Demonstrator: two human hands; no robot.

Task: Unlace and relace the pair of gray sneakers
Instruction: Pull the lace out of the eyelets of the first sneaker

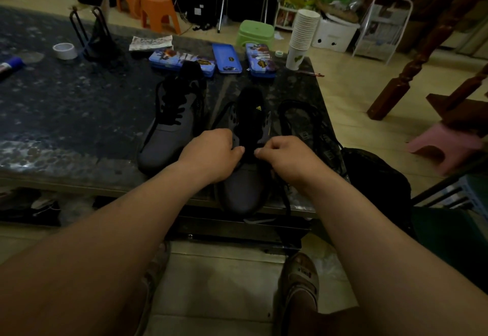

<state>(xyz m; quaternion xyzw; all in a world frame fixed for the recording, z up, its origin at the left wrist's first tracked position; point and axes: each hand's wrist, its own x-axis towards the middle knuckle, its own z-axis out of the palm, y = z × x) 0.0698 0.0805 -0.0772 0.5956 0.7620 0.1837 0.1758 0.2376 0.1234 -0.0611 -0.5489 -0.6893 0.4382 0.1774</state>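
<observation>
Endwise, gray sneaker [243, 193], toe nearest, heel farthest.

laced sneaker [169, 124] left of unlaced sneaker [245, 185]

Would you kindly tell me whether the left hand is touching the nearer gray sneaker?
Touching. The head view shows the left hand gripping the eyelet edge of the nearer sneaker, thumb and curled fingers against its upper.
</observation>
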